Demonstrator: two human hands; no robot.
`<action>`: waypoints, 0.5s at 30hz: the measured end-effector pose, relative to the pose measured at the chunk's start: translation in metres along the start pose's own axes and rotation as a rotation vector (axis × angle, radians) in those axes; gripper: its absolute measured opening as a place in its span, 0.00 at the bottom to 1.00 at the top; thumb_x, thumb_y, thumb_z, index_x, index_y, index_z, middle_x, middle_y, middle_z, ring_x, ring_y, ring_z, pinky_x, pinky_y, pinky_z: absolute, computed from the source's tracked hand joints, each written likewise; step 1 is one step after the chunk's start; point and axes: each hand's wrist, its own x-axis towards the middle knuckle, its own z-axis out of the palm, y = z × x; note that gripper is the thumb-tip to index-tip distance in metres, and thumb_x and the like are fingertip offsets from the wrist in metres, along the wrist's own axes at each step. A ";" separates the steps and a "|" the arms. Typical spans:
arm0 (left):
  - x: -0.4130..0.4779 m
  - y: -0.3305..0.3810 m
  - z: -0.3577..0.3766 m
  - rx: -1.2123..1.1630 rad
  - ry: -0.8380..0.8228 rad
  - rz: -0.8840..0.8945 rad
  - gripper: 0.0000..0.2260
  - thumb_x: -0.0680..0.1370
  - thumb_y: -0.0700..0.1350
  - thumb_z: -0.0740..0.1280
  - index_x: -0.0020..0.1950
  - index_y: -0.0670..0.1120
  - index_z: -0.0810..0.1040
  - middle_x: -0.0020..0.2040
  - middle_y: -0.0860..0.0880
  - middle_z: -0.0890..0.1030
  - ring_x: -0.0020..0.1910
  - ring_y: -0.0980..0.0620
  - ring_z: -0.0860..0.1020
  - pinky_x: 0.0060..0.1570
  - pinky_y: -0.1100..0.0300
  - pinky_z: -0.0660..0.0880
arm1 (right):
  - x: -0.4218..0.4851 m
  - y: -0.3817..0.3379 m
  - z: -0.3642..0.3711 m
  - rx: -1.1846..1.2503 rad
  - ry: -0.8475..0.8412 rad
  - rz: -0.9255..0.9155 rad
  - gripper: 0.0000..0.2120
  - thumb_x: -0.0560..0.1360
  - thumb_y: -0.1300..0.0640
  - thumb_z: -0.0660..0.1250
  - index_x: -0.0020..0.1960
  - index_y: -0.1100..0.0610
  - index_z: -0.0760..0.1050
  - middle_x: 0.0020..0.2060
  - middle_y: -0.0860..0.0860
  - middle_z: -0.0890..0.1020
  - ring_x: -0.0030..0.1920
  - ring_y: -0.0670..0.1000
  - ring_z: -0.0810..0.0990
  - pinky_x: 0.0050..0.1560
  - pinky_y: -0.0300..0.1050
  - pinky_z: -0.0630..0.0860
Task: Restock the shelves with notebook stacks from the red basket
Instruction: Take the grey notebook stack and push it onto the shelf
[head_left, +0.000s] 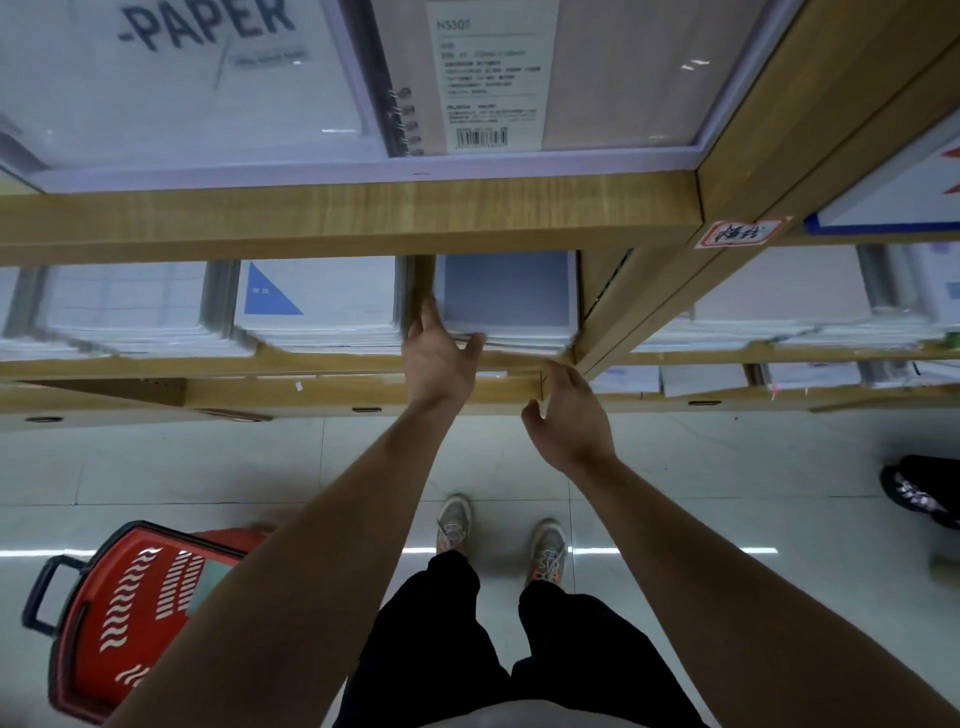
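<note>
- Across the far side, wooden shelf (337, 208) on several levels. Middle level filled left to right with white stacks, no open slot visible there.
- On the floor at near left, red basket (104, 623), partly hidden behind the left forearm. Inside, only a pale flat patch showing beside the arm, possibly a notebook. Too hidden to tell how much is left to shelve.
- On the middle level, at the right end of the bay, grey stack (506, 291), lying flat close beside the upright on its right and just right of the blue-triangle stack (317, 301). Appears set in place, near edge roughly level with the neighbours'.
- Left hand (439, 358) spread wide, fingers straight along the grey stack's left side, thumb touching its near edge. Touches and steadies, grips nothing.
- Right hand (569, 415) loose and open, holding nothing, hovering just near of the shelf lip, below the grey stack's near right corner.
- Judged from this: one delivery all but done, perhaps a last nudge to square it. Then back to the basket for more, if any is there.
</note>
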 end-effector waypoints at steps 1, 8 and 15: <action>0.000 -0.001 -0.001 0.011 -0.026 0.009 0.35 0.76 0.52 0.73 0.77 0.45 0.62 0.70 0.43 0.75 0.68 0.40 0.73 0.65 0.46 0.74 | 0.007 -0.002 -0.001 -0.022 -0.013 -0.014 0.29 0.77 0.55 0.67 0.76 0.57 0.63 0.70 0.56 0.73 0.68 0.58 0.74 0.60 0.54 0.77; -0.004 -0.003 0.005 -0.001 -0.161 0.025 0.40 0.77 0.45 0.71 0.81 0.45 0.50 0.75 0.42 0.69 0.70 0.40 0.71 0.67 0.45 0.73 | 0.029 0.001 -0.009 -0.113 -0.009 -0.012 0.34 0.70 0.53 0.70 0.73 0.58 0.64 0.69 0.56 0.72 0.66 0.59 0.73 0.57 0.53 0.76; -0.003 -0.017 0.003 0.026 -0.199 0.022 0.39 0.74 0.51 0.72 0.80 0.48 0.54 0.75 0.44 0.68 0.72 0.39 0.66 0.66 0.43 0.73 | 0.018 -0.005 0.000 -0.049 -0.091 0.036 0.41 0.73 0.52 0.71 0.79 0.61 0.54 0.77 0.58 0.61 0.75 0.59 0.64 0.68 0.56 0.71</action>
